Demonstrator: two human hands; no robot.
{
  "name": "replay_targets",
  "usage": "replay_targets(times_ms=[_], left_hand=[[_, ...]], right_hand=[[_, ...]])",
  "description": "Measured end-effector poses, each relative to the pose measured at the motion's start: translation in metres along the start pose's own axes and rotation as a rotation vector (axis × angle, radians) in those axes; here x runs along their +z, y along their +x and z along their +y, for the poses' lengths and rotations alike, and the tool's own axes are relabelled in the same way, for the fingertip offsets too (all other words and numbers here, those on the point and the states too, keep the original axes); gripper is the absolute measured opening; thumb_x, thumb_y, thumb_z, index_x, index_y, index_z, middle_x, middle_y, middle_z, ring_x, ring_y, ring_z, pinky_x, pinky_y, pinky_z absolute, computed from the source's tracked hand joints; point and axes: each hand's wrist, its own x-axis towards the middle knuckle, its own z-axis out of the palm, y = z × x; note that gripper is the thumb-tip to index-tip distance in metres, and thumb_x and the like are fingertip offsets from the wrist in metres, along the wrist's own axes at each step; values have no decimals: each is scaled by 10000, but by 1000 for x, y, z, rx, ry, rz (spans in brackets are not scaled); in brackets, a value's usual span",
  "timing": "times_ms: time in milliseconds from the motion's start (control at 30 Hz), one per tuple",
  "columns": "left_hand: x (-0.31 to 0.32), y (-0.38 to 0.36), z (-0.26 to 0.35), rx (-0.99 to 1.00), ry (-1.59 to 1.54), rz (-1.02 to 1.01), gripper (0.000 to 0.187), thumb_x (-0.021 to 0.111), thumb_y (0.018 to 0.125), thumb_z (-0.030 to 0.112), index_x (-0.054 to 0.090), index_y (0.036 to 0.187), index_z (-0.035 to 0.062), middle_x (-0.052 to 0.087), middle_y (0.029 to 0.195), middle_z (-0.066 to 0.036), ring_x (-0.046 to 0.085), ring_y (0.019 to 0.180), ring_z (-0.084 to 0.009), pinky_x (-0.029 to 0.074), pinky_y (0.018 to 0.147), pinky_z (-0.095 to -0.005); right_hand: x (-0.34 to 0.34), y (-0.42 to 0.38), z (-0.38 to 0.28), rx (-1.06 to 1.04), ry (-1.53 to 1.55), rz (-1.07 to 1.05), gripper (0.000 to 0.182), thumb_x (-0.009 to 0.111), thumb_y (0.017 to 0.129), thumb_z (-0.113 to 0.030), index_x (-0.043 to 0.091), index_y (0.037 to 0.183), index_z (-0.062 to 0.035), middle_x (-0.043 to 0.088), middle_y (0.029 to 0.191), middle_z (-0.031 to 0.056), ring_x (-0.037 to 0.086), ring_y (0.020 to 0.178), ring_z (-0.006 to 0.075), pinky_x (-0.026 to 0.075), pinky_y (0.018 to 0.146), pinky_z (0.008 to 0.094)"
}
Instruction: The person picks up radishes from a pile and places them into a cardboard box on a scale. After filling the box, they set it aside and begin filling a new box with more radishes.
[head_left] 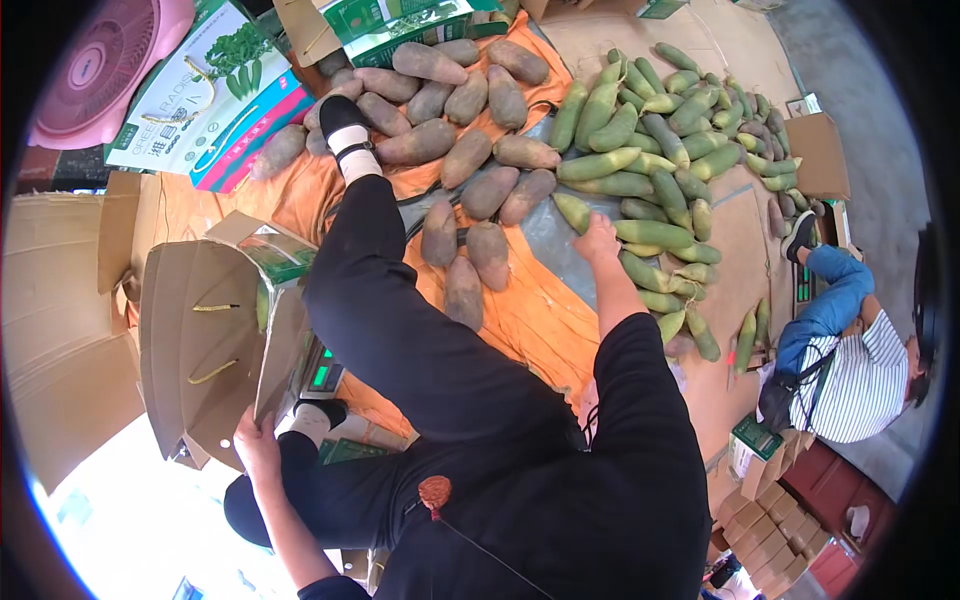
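With my left hand (258,448) I pinch the lower edge of an open cardboard box (190,340), whose flaps stand up with rope handles on them. Inside that box a bit of a green radish (262,306) shows. My right hand (598,240) reaches out to the pile and closes around a green radish (572,210) at the pile's near left edge. Its fingers are partly hidden behind the back of the hand. Many more green radishes (640,235) lie around it. Left of them are dull reddish-brown radishes (465,290) on an orange sheet (530,310).
A scale with a green display (322,375) is beside the box. Printed radish cartons (225,95) and a pink fan (100,70) stand at upper left. On the right sits another person in a striped shirt (850,380), near stacked small boxes (770,525).
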Motion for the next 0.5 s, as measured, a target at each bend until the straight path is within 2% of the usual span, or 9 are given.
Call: replay_targets(times_ms=[100,167,200,267,367,500], left_hand=[[0,1,-1,-44,-23,-26,218,614,774,6,631,992,5,659,876,-189,636,836,-343,479,763,-384],[-1,1,7,-52,-24,-16,223,612,774,1,631,996,5,659,876,-190,637,840,-341,479,765,-383],[-2,1,10,-55,-28,-4,228,611,774,-4,631,1000,6,659,877,-191,638,845,-338,480,767,-382],[-4,1,9,-45,-19,-12,233,608,774,-6,632,1005,6,659,878,-192,639,844,-337,480,767,-382],[-2,2,8,-65,-40,-22,239,605,773,-9,631,1010,6,659,877,-191,640,844,-335,480,767,-381],[-2,2,4,-55,-10,-20,234,602,773,-9,631,1005,4,658,879,-188,639,849,-334,479,769,-382]], right_hand=[[12,8,8,-37,-9,92,789,761,682,-290,360,1351,-173,347,1419,40,349,1303,240,360,1020,485],[29,17,18,-111,69,162,837,774,671,-326,339,1368,-168,386,1401,70,370,1294,260,335,1025,507],[24,14,16,-107,68,156,837,774,671,-326,339,1368,-168,386,1401,70,370,1294,260,335,1025,507],[-3,-2,7,-102,-73,50,798,773,665,-334,379,1339,-169,473,1314,53,411,1256,219,359,994,496],[3,6,14,-121,31,50,767,765,668,-363,417,1322,-167,534,1237,65,465,1204,232,363,975,504],[11,-11,-7,-110,47,130,721,760,672,-382,458,1291,-167,535,1246,75,478,1202,247,363,972,507]])
